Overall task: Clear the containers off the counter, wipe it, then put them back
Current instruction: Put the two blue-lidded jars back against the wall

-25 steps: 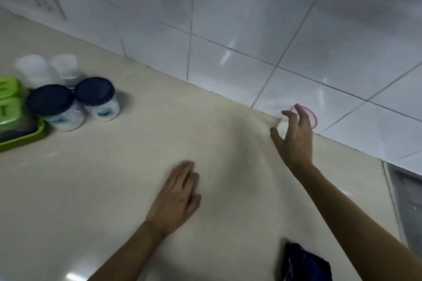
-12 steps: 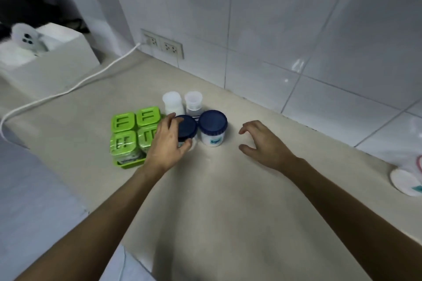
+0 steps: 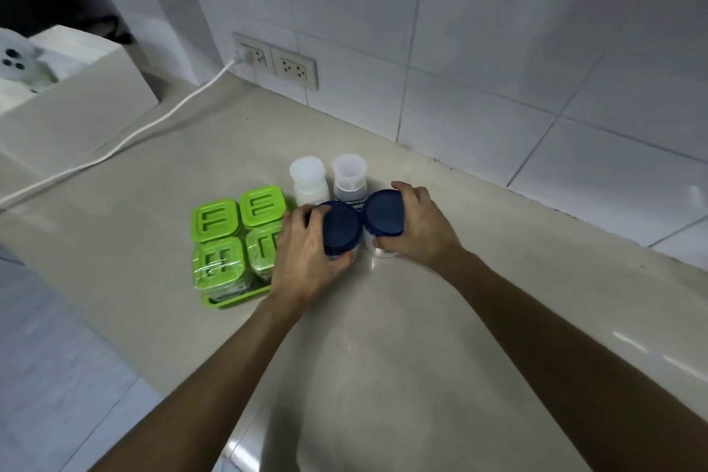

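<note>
Two white jars with dark blue lids stand side by side on the beige counter (image 3: 383, 376). My left hand (image 3: 302, 261) wraps around the left blue-lidded jar (image 3: 339, 228). My right hand (image 3: 419, 228) grips the right blue-lidded jar (image 3: 383, 213). Just behind them stand a white translucent bottle (image 3: 306, 180) and a second small bottle with an open cup-like top (image 3: 349, 174). To the left sits a green tray (image 3: 230, 299) holding several green-lidded tubs (image 3: 216, 218), touching my left hand's side.
A tiled wall with a double socket (image 3: 293, 65) rises behind the counter. A white cable (image 3: 126, 138) runs from the socket leftward across the counter. A white box-like appliance (image 3: 76, 96) stands at far left. The counter's front edge drops to the floor at lower left.
The view swung left from the counter's right end to the jars. My left hand closed fully on the left jar, and my right hand moved in and took hold of the right jar.
</note>
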### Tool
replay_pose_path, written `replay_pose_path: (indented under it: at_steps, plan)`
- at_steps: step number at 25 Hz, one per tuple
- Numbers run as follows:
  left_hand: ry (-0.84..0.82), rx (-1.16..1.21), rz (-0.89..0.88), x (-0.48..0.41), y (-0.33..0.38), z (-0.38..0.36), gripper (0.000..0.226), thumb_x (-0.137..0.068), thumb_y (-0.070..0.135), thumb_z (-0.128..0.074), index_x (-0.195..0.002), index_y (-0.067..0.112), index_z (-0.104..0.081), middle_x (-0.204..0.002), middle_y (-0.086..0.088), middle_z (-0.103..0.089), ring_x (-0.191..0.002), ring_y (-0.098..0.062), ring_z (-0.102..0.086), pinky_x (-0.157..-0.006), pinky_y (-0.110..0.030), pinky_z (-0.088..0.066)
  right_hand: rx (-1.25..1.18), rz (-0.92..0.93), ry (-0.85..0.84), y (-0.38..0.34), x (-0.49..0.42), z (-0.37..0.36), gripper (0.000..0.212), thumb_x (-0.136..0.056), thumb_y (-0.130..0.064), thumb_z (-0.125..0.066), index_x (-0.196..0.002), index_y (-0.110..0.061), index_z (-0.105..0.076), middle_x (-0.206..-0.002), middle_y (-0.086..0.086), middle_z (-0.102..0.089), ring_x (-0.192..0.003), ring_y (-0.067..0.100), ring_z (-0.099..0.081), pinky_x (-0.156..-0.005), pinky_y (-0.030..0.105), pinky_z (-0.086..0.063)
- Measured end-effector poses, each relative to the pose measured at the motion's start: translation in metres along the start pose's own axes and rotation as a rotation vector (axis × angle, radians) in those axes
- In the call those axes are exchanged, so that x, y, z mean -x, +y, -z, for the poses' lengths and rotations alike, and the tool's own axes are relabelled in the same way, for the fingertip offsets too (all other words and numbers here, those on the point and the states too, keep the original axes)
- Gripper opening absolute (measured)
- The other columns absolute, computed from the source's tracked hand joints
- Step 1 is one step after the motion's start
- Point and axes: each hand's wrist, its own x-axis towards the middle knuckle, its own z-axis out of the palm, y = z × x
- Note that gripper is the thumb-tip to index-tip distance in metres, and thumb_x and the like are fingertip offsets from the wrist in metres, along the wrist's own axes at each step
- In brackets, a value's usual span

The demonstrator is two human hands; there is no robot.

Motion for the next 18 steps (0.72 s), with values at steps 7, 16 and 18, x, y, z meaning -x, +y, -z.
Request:
replay_pose_path:
  at_steps: [7,16,18]
  plan:
    - [-0.095,0.271,-0.187,0.032,0.081,-0.027,0.080,-0.065,0.065,-0.062,-0.128,0.017,-0.051,-0.133,-0.002,-0.043,-0.123,-0.017,-0.045,-0.102,-0.027,-0.041,0.131,-0.102,0.183,0.116,0.095,0.091,0.089,-0.053,-0.058,-0.081,-0.129,-0.030,-0.044,-0.127,-0.002,-0.055,-0.111,0.020,-0.053,-0.095,0.039,-0.046]
    - [-0.317,0.398,-0.348,0.002,0.285,-0.123,0.081,-0.065,0.041,-0.083,-0.133,0.018,-0.045,-0.133,0.001,-0.039,-0.119,-0.017,-0.047,-0.097,-0.027,-0.044,0.472,-0.363,0.340,0.289,0.149,0.198,0.078,-0.069,-0.064,-0.067,-0.128,-0.017,-0.044,-0.124,0.007,-0.059,-0.108,0.027,-0.056,-0.093,0.041,-0.039]
    - [-0.306,0.390,-0.355,-0.007,0.318,-0.144,0.080,-0.066,0.041,-0.083,-0.133,0.018,-0.046,-0.133,-0.001,-0.039,-0.120,-0.018,-0.047,-0.099,-0.028,-0.044,0.497,-0.376,0.378,0.304,0.148,0.201,0.077,-0.070,-0.065,-0.065,-0.126,-0.016,-0.045,-0.123,0.008,-0.059,-0.107,0.029,-0.056,-0.093,0.041,-0.039]
